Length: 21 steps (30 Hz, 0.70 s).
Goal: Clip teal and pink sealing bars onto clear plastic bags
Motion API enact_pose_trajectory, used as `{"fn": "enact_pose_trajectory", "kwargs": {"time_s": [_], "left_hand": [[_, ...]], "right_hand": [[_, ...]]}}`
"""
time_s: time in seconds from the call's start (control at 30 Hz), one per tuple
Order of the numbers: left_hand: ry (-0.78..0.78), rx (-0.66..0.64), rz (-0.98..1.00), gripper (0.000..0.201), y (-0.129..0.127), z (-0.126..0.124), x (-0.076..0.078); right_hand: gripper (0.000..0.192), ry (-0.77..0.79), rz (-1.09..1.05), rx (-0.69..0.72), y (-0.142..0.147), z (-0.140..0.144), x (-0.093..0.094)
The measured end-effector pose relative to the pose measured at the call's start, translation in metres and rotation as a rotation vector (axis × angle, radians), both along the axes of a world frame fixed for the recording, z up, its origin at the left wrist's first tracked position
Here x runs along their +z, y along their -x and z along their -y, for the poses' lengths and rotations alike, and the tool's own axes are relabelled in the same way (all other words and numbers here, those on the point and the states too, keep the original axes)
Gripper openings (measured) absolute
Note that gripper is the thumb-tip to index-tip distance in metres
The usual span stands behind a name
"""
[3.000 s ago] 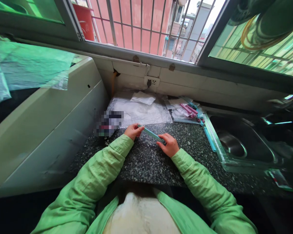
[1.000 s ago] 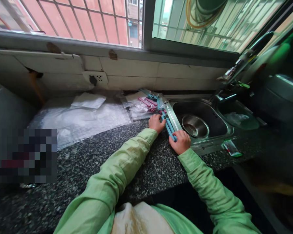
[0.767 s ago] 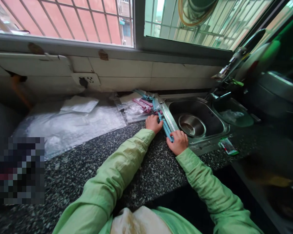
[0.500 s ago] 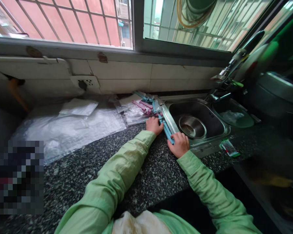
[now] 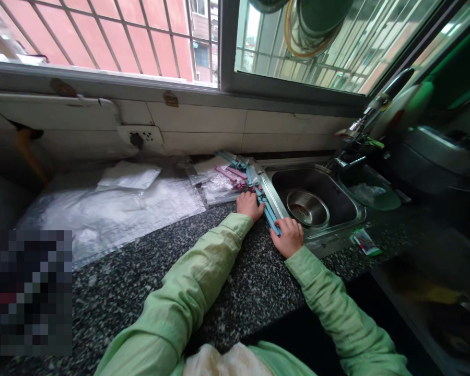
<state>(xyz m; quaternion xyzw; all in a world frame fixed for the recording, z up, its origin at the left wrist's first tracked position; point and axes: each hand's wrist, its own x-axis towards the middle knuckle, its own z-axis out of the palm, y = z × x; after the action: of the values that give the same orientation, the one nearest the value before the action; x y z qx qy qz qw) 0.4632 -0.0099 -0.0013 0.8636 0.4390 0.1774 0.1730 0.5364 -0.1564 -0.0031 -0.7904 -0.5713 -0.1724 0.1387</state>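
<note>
Head view: both hands rest on the speckled dark countertop (image 5: pixel 227 277) at the left rim of the steel sink (image 5: pixel 339 196). Left hand (image 5: pixel 249 205) lies knuckles up, fingers curled over the far end of a long blue clip stick (image 5: pixel 271 216). Right hand (image 5: pixel 289 237) covers the near end of the same stick, fingers bent down onto it. Whether either hand truly pinches the stick or only presses it to the counter cannot be told from this angle. The stick lies flat, running along the sink's edge between the two hands, just beside other blue sticks (image 5: pixel 254 183). Beyond the left hand, pink clip sticks (image 5: pixel 227 174) sit on a small clear bag (image 5: pixel 217 183). A larger clear plastic sheet (image 5: pixel 109 209) with a folded white piece (image 5: pixel 129 175) on it lies well to the left. A steel bowl (image 5: pixel 307 207) sits in the sink. Both sleeves are light green.
</note>
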Motion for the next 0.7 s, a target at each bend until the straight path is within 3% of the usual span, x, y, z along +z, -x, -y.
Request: {"fn": "enact_pose_trajectory", "kwargs": {"time_s": [0.2, 0.33, 0.53, 0.7], "left_hand": [[0.025, -0.048, 0.105, 0.032, 0.009, -0.001, 0.003], [-0.051, -0.111, 0.178, 0.025, 0.026, -0.020, 0.018], [-0.118, 0.014, 0.120, 0.024, 0.055, -0.103, 0.054], [-0.044, 0.153, 0.054, 0.024, 0.066, -0.172, 0.065]], "right_hand": [[0.018, 0.000, -0.007, 0.021, 0.002, 0.002, 0.006], [0.018, -0.012, -0.039, 0.076, 0.000, -0.010, 0.027], [0.019, 0.026, -0.023, 0.157, -0.005, -0.077, 0.065], [0.021, 0.149, 0.021, 0.204, 0.000, -0.156, 0.080]]}}
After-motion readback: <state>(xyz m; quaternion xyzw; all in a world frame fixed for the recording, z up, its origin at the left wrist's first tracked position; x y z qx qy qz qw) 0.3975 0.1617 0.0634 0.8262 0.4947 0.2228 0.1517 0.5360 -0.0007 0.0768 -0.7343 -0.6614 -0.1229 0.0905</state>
